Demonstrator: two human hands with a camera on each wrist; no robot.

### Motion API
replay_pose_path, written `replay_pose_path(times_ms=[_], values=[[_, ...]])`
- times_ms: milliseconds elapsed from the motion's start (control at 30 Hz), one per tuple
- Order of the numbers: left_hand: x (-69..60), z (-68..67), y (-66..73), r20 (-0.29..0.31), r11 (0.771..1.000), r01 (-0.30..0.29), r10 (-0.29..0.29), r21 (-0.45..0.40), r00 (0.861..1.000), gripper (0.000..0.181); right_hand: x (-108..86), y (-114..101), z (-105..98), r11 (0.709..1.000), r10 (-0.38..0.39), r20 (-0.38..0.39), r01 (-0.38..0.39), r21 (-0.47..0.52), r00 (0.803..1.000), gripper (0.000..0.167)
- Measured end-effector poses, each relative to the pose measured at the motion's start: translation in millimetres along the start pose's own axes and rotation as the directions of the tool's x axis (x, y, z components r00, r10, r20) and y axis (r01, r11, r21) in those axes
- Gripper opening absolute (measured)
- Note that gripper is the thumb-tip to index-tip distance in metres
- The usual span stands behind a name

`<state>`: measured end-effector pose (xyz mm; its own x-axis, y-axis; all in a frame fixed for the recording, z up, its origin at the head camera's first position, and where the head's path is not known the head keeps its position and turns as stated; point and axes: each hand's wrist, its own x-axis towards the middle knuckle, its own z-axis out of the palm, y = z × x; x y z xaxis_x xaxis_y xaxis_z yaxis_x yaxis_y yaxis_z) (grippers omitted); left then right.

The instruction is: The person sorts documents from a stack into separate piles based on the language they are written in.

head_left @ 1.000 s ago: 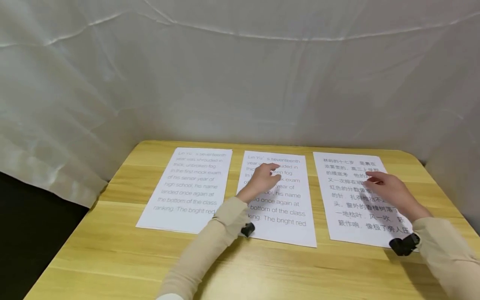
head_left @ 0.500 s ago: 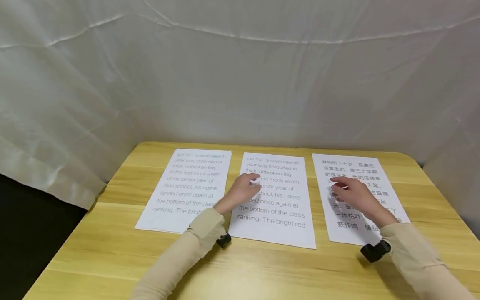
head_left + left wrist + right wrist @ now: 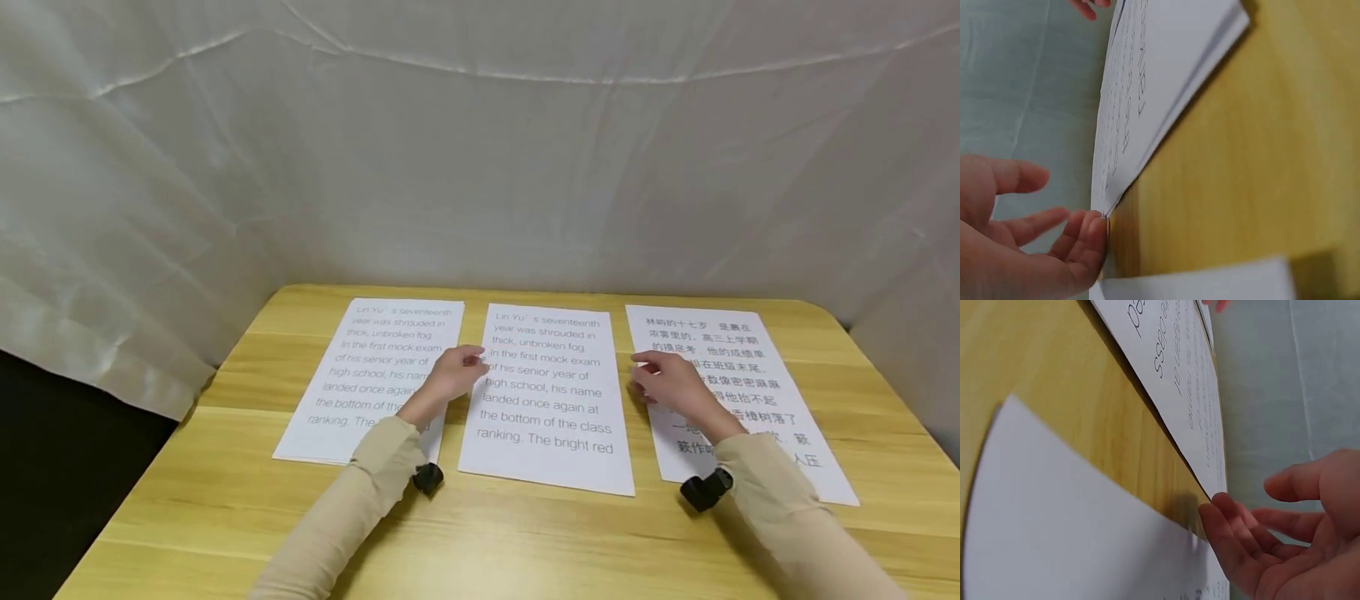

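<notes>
Three printed stacks or sheets of paper lie side by side: the left paper (image 3: 375, 358) and the middle paper (image 3: 551, 392) carry English text, the right paper (image 3: 757, 367) Chinese characters. My left hand (image 3: 448, 375) is at the gap between left and middle papers, its fingertips by the middle paper's left edge; the left wrist view shows this hand (image 3: 1035, 237) loosely bent, holding nothing. Over the right paper's left edge is my right hand (image 3: 675, 385), fingers pointing toward the middle paper. In the right wrist view that hand (image 3: 1291, 537) holds nothing, thumb apart from the fingers.
The papers lie on a wooden table (image 3: 525, 542). A pale curtain (image 3: 480, 183) hangs behind it and along the sides. A dark area (image 3: 67, 450) is at the lower left. Small black devices sit at both wrists.
Both hands have moved left: the left from over the middle paper to the gap beside it, the right across the right paper to its left edge. The papers look unmoved.
</notes>
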<state>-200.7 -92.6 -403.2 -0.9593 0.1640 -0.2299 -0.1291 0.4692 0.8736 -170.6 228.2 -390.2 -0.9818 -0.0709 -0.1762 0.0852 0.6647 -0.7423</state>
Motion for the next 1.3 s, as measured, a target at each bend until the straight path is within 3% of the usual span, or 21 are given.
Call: replay_pose_path(times_ms=[67,200,333,533,867,1133,1300], values=[[1.6,-0.8,-1.0,0.000,1.000,0.012,-0.012,0.014,1.000,0.045,3.2,0,3,1.000,0.031,0.000,-0.031,0.007,1.000,0.045],[6.5,-2.4,-1.6,0.003,0.999,0.021,-0.021,0.049,1.000,0.010,8.5,-1,9,0.996,0.073,0.018,-0.071,-0.058,0.997,0.030],[10.0,-3.2,-1.1,0.009,0.998,0.034,-0.034,0.054,0.999,0.036,12.6,-1,12,0.988,0.063,0.025,-0.059,-0.144,0.998,0.022],[10.0,-0.7,-0.1,-0.001,0.996,0.031,-0.031,0.081,1.000,0.039,16.5,-2,15,0.987,0.021,0.030,-0.016,-0.160,0.999,0.032],[10.8,5.6,-1.5,-0.008,0.997,0.000,0.001,0.084,1.000,0.043,16.5,-7,22,0.972,-0.019,0.029,0.026,-0.233,0.999,0.021],[12.2,9.4,1.7,-0.026,0.993,0.002,0.001,0.118,1.000,0.046,13.9,-8,23,0.969,-0.014,0.034,0.022,-0.247,0.999,0.039],[10.5,10.7,1.3,-0.037,0.987,-0.043,0.049,0.152,0.998,0.045,13.8,-11,24,0.971,-0.024,0.037,0.032,-0.237,0.999,0.025]])
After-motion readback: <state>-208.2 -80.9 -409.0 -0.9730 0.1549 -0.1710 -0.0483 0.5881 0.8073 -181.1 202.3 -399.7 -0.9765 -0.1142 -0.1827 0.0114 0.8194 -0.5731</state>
